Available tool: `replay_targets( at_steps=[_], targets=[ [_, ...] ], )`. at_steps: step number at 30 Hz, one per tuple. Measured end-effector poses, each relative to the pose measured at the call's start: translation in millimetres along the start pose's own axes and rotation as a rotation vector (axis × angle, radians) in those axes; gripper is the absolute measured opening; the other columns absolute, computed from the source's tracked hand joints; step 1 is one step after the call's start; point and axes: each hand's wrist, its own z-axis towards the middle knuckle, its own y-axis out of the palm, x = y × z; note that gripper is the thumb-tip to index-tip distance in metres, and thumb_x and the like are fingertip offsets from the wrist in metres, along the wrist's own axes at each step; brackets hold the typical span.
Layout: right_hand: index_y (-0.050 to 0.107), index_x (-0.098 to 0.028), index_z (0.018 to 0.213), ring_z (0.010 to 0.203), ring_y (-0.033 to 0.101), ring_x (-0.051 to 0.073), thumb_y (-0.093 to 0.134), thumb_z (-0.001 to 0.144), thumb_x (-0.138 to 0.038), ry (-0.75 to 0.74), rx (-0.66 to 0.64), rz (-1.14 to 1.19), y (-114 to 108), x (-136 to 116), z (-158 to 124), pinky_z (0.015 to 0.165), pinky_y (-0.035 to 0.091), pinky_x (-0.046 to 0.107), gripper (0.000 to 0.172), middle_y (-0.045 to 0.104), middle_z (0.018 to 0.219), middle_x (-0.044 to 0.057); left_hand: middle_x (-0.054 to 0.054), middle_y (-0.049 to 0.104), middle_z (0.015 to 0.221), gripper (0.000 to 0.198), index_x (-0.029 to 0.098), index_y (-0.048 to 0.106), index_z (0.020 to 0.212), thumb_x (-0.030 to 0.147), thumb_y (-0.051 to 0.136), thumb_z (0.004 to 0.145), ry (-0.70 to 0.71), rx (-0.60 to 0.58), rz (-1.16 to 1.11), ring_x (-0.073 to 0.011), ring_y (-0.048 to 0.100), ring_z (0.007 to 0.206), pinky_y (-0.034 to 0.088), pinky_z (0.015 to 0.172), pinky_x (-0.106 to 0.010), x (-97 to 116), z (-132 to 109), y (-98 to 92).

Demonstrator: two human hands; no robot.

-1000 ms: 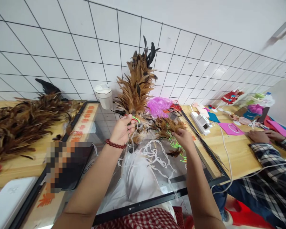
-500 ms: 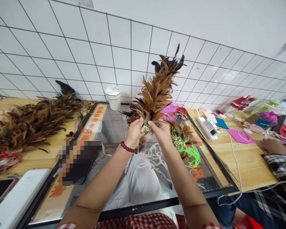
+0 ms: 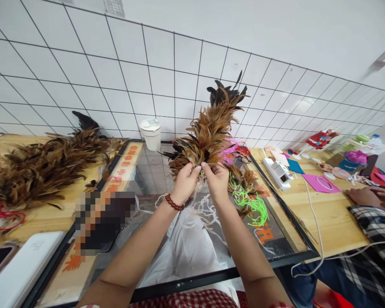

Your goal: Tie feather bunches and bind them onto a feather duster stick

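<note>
I hold a bunch of brown and black feathers (image 3: pixel 208 130) upright above a glass-topped table (image 3: pixel 147 169). My left hand (image 3: pixel 185 182), with a red bead bracelet at the wrist, is closed round the bottom of the bunch. My right hand (image 3: pixel 215 179) pinches the same spot from the right, where a bit of green cord (image 3: pixel 201 172) shows between the fingers. Right of my hands lies a small pile of feathers (image 3: pixel 244 176) and a tangle of green cords (image 3: pixel 253 204). White strings (image 3: pixel 208 209) lie under my wrists.
A large heap of brown feathers (image 3: pixel 41 167) covers the wooden table at left. A white cup (image 3: pixel 151 133) stands by the tiled wall. A white power strip (image 3: pixel 277 169) and coloured craft pieces (image 3: pixel 321 183) lie at right, where another person's hand (image 3: pixel 364 196) rests.
My right hand left the small feather pile and came up to the bottom of the bunch beside my left hand. The bunch now leans to the right.
</note>
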Motion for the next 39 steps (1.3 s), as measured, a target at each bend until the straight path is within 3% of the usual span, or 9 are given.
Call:
replay_targets(
  at_steps=[8, 12, 15, 17, 22, 26, 29, 34, 39],
  targets=[
    [0.059, -0.022, 0.1, 0.094, 0.057, 0.017, 0.071, 0.069, -0.037, 0.079, -0.116, 0.2, -7, 13, -8, 0.09, 0.046, 0.032, 0.037, 0.064, 0.096, 0.003, 0.008, 0.038, 0.051, 0.028, 0.016, 0.05, 0.072, 0.033, 0.072, 0.069, 0.031, -0.002, -0.006, -0.0022, 0.028, 0.042, 0.02, 0.04, -0.015, 8, 1, -4.2],
    [0.057, -0.024, 0.096, 0.065, 0.054, 0.013, 0.076, 0.063, -0.042, 0.374, -0.459, 0.348, -9, 20, -11, 0.068, 0.049, 0.027, 0.042, 0.058, 0.074, -0.002, 0.006, 0.044, 0.052, 0.025, 0.016, 0.053, 0.071, 0.03, 0.073, 0.068, 0.037, 0.016, 0.003, -0.0041, 0.034, 0.043, 0.026, 0.042, -0.016, 11, 2, -7.4],
    [0.058, -0.021, 0.085, 0.04, 0.025, 0.006, 0.067, 0.072, -0.053, 0.543, -0.527, 0.314, -17, 19, -17, 0.046, 0.036, 0.022, 0.035, 0.034, 0.051, -0.01, 0.004, 0.049, 0.054, 0.02, 0.016, 0.055, 0.068, 0.028, 0.072, 0.069, 0.124, 0.075, 0.122, -0.0071, 0.043, 0.05, 0.033, 0.048, -0.017, 10, 6, -13.7],
    [0.059, -0.02, 0.081, 0.04, 0.02, 0.007, 0.058, 0.079, -0.056, 0.467, -0.495, 0.135, -25, 11, -18, 0.044, 0.03, 0.022, 0.036, 0.029, 0.048, -0.01, 0.002, 0.054, 0.06, 0.014, 0.016, 0.059, 0.07, 0.026, 0.068, 0.072, 0.229, 0.107, 0.265, -0.0094, 0.049, 0.058, 0.038, 0.057, -0.019, 9, 10, -18.8],
    [0.066, -0.019, 0.085, 0.071, 0.054, 0.015, 0.047, 0.091, -0.034, -0.225, -0.508, -0.717, -48, -32, -8, 0.064, 0.038, 0.026, 0.024, 0.063, 0.078, 0.004, -0.002, 0.065, 0.074, 0.011, 0.017, 0.067, 0.081, 0.026, 0.062, 0.077, 0.351, 0.053, 0.571, -0.0138, 0.055, 0.072, 0.04, 0.07, -0.022, 5, 13, -25.3],
    [0.068, -0.02, 0.095, 0.07, 0.052, 0.015, 0.041, 0.092, -0.024, -0.508, -0.477, -1.264, -56, -65, 7, 0.057, 0.029, 0.027, 0.027, 0.062, 0.084, 0.007, -0.003, 0.062, 0.068, 0.009, 0.018, 0.063, 0.071, 0.024, 0.062, 0.078, 0.382, -0.04, 0.715, -0.0159, 0.055, 0.068, 0.039, 0.068, -0.023, 2, 9, -20.2],
    [0.069, -0.021, 0.095, 0.066, 0.049, 0.014, 0.041, 0.092, -0.022, -0.661, -0.611, -1.383, -53, -76, 19, 0.055, 0.023, 0.028, 0.029, 0.06, 0.081, 0.005, -0.007, 0.065, 0.076, 0.009, 0.019, 0.061, 0.076, 0.022, 0.057, 0.082, 0.42, -0.117, 0.959, -0.0202, 0.059, 0.075, 0.041, 0.072, -0.027, 1, 3, -14.2],
    [0.071, -0.022, 0.09, 0.069, 0.052, 0.014, 0.045, 0.091, -0.027, -0.61, -0.713, -1.359, -45, -67, 47, 0.055, 0.023, 0.028, 0.026, 0.063, 0.087, 0.005, -0.014, 0.066, 0.091, 0.021, 0.016, 0.06, 0.095, 0.031, 0.045, 0.091, 0.456, -0.249, 1.402, -0.0234, 0.063, 0.082, 0.042, 0.071, -0.029, 0, -7, -7.8],
    [0.073, -0.025, 0.083, 0.078, 0.058, 0.016, 0.057, 0.084, -0.027, -0.363, -0.753, -1.209, -44, -43, 72, 0.062, 0.033, 0.025, 0.017, 0.069, 0.083, 0.002, -0.014, 0.066, 0.091, 0.033, 0.016, 0.052, 0.119, 0.032, 0.045, 0.091, 0.511, -0.306, 1.451, -0.0217, 0.064, 0.079, 0.043, 0.07, -0.027, -1, -9, -6.8]
  ],
)
